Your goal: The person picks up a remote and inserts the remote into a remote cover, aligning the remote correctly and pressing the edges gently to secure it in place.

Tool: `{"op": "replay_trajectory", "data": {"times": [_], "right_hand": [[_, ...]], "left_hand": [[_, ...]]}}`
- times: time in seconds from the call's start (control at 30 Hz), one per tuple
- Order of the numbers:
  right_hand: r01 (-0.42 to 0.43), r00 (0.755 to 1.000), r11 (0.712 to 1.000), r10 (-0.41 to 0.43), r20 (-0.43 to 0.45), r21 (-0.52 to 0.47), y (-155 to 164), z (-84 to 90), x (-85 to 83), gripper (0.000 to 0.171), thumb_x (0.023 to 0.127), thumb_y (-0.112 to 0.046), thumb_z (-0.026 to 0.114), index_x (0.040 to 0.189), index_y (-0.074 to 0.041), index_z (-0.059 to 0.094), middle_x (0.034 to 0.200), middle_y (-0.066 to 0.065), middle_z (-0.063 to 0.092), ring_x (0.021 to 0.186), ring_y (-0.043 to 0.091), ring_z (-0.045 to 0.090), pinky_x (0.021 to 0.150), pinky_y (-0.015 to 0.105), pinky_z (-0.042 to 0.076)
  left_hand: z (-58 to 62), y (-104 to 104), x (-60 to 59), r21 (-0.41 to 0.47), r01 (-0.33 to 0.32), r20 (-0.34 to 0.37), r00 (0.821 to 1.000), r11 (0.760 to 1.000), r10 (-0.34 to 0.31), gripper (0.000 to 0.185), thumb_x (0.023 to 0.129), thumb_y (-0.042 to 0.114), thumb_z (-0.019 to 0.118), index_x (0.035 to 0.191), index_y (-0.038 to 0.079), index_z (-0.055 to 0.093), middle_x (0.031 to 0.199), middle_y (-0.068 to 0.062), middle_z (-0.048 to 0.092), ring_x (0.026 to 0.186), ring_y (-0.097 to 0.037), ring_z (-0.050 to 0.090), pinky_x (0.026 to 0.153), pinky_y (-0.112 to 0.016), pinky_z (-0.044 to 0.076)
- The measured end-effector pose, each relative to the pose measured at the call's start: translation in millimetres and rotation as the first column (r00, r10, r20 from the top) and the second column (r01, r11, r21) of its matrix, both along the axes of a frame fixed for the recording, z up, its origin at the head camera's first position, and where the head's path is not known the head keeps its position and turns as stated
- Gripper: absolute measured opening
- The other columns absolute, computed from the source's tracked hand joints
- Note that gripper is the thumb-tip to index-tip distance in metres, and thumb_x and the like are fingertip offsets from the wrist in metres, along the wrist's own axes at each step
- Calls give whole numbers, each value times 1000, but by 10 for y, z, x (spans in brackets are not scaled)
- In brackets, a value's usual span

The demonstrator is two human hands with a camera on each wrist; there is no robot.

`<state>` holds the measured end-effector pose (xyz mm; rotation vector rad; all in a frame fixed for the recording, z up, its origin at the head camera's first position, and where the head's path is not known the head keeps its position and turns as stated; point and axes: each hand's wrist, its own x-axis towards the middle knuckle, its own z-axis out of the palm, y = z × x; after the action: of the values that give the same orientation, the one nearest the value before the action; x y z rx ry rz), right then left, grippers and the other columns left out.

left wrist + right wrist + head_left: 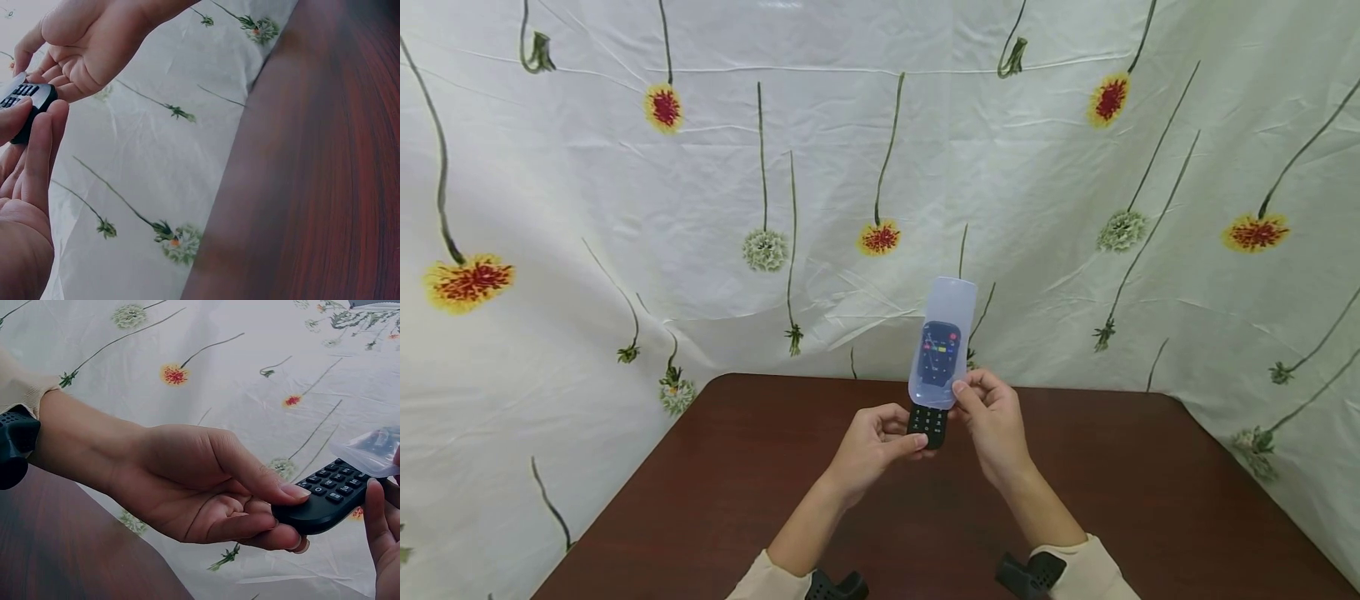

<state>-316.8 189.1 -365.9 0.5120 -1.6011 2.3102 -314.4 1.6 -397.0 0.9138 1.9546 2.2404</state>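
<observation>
A black remote control [927, 423] is held up over the table, its upper part inside a translucent plastic sleeve [953, 298]. Bare number keys show below the sleeve's lower edge. My left hand [874, 442] pinches the remote's lower end, thumb on the front face and fingers behind. With thumb and fingers, my right hand [997, 427] grips the sleeve's lower right edge. In the right wrist view the left hand [194, 481] holds the rounded end of the remote [325, 500], while the right hand [381, 531] shows only in part at the edge.
Below the hands lies a dark reddish-brown table [737, 517]. A white cloth [820, 167] with printed flowers hangs behind and at the sides. Black wrist cameras [1033, 575] sit by both sleeve cuffs.
</observation>
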Motion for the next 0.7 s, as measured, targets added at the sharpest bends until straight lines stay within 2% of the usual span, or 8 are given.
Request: {"op": "replay_trajectory", "data": {"times": [0.3, 0.5, 0.6, 0.7], "right_hand": [[-23, 1000, 999, 24, 8, -27, 19, 0, -58, 17, 99, 10, 52, 88, -1, 54, 69, 3, 51, 66, 14, 55, 63, 25, 53], [-52, 999, 997, 51, -3, -49, 40, -3, -87, 18, 99, 11, 53, 87, -3, 56, 70, 2, 54, 67, 13, 55, 63, 23, 52], [-55, 998, 998, 54, -21, -17, 52, -12, -101, 16, 99, 9, 56, 87, -2, 57, 72, 1, 57, 66, 13, 55, 63, 24, 52], [-35, 998, 998, 38, -50, 51, 59, -12, -103, 12, 98, 7, 60, 87, 6, 56, 74, 2, 60, 65, 14, 56, 63, 25, 52]], "left_hand": [[-1, 10, -40, 16, 17, 15, 1000, 1000, -17, 20, 94, -6, 69, 108, -18, 61, 103, -28, 72, 85, -32, 76, 82, -50, 58], [0, 45, -57, 27, 13, 18, 1000, 1000, -14, 20, 94, -6, 69, 108, -19, 60, 101, -27, 72, 85, -31, 76, 82, -53, 57], [8, 67, -55, 38, 11, 17, 1000, 999, -12, 21, 93, -7, 69, 108, -19, 60, 101, -27, 72, 85, -30, 76, 83, -56, 55], [13, 87, -58, 39, -4, 14, 1000, 999, 3, 22, 92, -8, 70, 109, -19, 61, 101, -26, 72, 85, -28, 76, 84, -59, 54]]}}
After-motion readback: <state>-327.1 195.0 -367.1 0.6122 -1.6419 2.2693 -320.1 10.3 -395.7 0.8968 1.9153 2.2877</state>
